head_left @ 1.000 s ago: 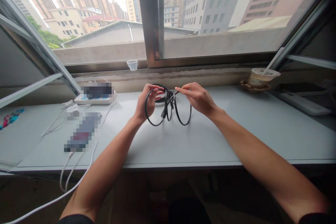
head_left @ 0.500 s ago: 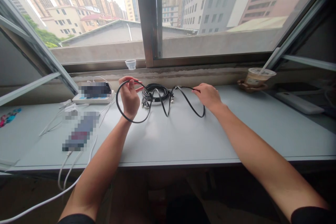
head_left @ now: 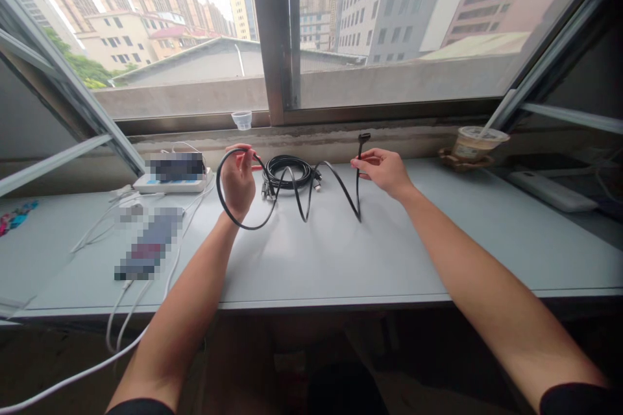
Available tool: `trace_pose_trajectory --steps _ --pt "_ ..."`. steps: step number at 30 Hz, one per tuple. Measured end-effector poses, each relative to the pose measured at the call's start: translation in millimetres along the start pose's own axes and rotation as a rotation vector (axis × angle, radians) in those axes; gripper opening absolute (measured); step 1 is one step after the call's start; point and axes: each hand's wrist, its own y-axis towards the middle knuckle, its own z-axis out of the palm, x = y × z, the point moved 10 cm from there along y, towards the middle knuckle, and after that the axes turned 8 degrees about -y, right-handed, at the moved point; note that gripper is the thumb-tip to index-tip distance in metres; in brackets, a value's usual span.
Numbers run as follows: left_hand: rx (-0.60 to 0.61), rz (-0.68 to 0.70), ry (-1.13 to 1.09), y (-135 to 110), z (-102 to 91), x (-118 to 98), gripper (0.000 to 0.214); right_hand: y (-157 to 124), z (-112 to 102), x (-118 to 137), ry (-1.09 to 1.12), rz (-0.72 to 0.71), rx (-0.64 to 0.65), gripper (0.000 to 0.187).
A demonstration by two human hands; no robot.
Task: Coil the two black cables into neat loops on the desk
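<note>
A black cable (head_left: 341,185) is stretched between my two hands above the grey desk (head_left: 341,259). My left hand (head_left: 238,180) is closed around a loop of it that hangs round the wrist side. My right hand (head_left: 384,172) pinches the cable near its end, and the black plug (head_left: 363,137) sticks up above the fingers. Between the hands the cable droops in a wavy line to the desk. A coiled bundle of black cables (head_left: 287,172) lies on the desk just behind it.
A white power strip (head_left: 172,181) with white cords (head_left: 141,311) and blurred devices sits at the left. A drink cup with a straw (head_left: 474,142) stands at the right by the window. A small clear cup (head_left: 242,119) rests on the sill. A white flat device (head_left: 552,191) lies far right.
My hands have spread apart, pulling the cable out from a tight bunch. My right hand has turned so the cable's plug end now points upward.
</note>
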Motion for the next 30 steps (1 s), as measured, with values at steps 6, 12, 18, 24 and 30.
trace_pose_trajectory --steps 6,12,18,24,30 --pt "0.051 -0.091 -0.04 -2 7.3 8 0.038 -9 13 20 0.095 -0.074 0.069 0.06" --pt "0.057 -0.205 -0.136 -6 11.0 20 0.043 -15 23 27 0.136 -0.11 0.13 0.054" --pt "0.068 -0.27 -0.19 -8 13.6 27 0.046 -15 25 25 0.148 -0.126 0.135 0.055" --pt "0.095 -0.278 -0.205 -8 16.0 28 0.048 -14 25 26 0.153 -0.149 0.147 0.051" --pt "0.113 -0.27 -0.203 -8 16.4 32 0.049 -14 26 25 0.156 -0.165 0.163 0.049"
